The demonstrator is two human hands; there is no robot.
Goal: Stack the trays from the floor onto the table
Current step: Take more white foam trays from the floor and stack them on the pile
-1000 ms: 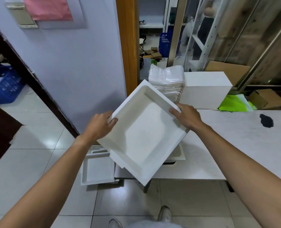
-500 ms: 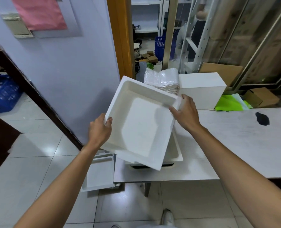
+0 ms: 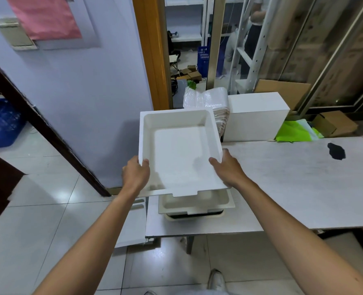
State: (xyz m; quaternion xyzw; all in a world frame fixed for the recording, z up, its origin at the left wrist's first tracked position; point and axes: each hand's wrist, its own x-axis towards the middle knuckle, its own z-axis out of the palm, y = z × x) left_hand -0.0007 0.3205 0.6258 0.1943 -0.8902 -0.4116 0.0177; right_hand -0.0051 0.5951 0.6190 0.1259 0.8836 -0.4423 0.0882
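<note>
The white tray is held open side up above the tray stack on the tabletop. The left hand grip is clamped on its near-left rim, the right hand grip on its near-right rim.

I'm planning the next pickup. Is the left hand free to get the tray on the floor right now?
Probably not yet: the left hand, like the right hand, grips the held tray; the floor tray lies lower, beside the table.
</note>
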